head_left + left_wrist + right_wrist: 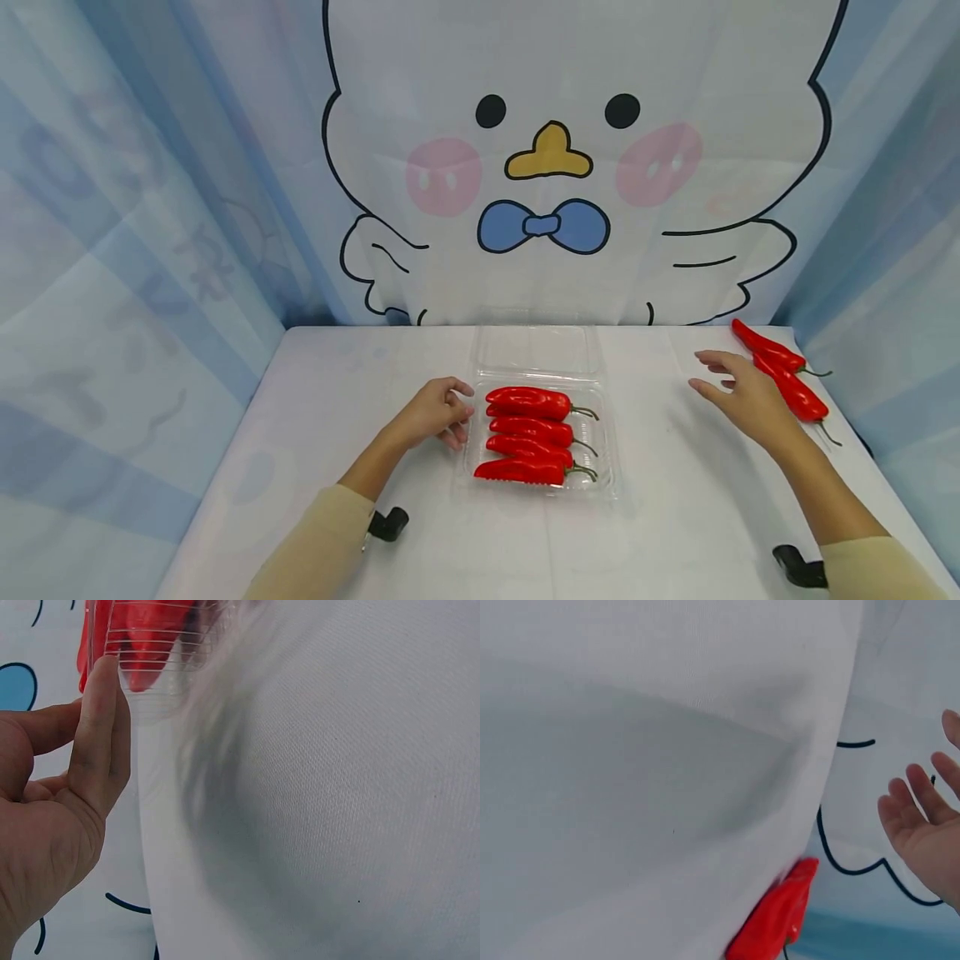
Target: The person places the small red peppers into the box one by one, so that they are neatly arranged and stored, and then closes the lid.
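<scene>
- The clear plastic box [609,467] sits around the middle of the counter [660,533], its lid [537,350] folded open toward the far edge.
- Inside it, red peppers [531,429] lie in a row, stems toward the counter's right edge.
- The left hand [435,417] is at the box's left wall, fingers loosely bent and grasping nothing; whether the fingertips touch the plastic is hard to tell.
- The right hand [750,404] is released, fingers relaxed and apart, near the counter's far right corner.
- Just beside it, two loose peppers [801,398] lie by the right edge, one nearer the corner, partly overlapping in the head view.
- Beyond the far edge hangs a curtain [562,50] printed with a cartoon bird in a blue bow tie.
</scene>
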Available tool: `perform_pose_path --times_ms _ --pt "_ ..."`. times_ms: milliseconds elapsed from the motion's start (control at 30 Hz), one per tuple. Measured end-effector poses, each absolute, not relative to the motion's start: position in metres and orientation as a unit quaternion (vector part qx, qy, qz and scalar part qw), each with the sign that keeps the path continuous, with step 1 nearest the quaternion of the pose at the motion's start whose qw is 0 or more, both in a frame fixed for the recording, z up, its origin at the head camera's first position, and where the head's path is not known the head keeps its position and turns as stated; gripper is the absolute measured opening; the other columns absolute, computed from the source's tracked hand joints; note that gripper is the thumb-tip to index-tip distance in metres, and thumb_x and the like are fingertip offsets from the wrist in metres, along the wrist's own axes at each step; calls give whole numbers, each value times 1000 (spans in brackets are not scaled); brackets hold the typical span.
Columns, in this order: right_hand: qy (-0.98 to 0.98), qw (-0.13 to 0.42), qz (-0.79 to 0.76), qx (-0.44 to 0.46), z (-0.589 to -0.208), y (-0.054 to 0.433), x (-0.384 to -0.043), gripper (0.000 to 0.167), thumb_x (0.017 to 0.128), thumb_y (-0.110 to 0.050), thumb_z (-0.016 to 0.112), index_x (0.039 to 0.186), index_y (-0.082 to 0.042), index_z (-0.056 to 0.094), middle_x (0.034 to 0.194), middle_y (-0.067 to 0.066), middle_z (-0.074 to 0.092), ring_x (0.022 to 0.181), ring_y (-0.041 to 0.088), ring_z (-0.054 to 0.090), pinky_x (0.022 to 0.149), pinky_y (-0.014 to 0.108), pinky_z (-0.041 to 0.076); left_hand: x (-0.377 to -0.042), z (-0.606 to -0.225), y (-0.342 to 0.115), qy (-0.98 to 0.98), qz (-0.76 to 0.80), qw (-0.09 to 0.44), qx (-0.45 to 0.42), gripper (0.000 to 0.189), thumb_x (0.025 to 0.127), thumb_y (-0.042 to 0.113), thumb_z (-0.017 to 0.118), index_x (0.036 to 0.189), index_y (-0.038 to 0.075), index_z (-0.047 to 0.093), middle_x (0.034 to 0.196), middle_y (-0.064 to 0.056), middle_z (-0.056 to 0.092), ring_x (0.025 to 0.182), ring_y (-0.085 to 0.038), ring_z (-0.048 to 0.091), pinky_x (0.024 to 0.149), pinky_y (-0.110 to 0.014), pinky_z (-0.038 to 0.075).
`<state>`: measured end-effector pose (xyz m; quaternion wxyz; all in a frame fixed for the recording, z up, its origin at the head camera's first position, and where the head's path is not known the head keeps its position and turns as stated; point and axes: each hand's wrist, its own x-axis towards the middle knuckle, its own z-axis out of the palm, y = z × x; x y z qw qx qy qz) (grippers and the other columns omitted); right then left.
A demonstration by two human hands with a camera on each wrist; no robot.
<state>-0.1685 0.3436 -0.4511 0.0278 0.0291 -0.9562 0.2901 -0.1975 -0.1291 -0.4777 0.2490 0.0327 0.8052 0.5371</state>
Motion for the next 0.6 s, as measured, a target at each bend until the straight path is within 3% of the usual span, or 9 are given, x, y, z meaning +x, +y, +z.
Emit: perform_pose_path --times_ms 167,367,600 --pt "-962 30 270 5 -448 364 -169 67 97 -35 72 148 1 47 145 35 50 125 58 51 92 68 54 -198 -478 -129 806 536 250 33 34 100 8 67 131 1 57 90 -19 68 59 -20 70 57 -31 63" --pt "-966 10 256 -44 -446 390 -168 76 98 -41 70 153 2 39 147 43 37 128 65 37 84 75 53 -199 -478 -128 806 534 253 32 35 100 9 67 132 2 56 93 -21 68 60 -20 70 58 -32 63" --pt "-962 -2 261 -77 -453 417 -164 85 97 -42 69 155 6 29 142 46 34 120 64 35 73 67 61 -198 -477 -129 805 536 254 30 35 100 9 67 132 1 56 92 -20 68 60 -20 70 58 -32 63"
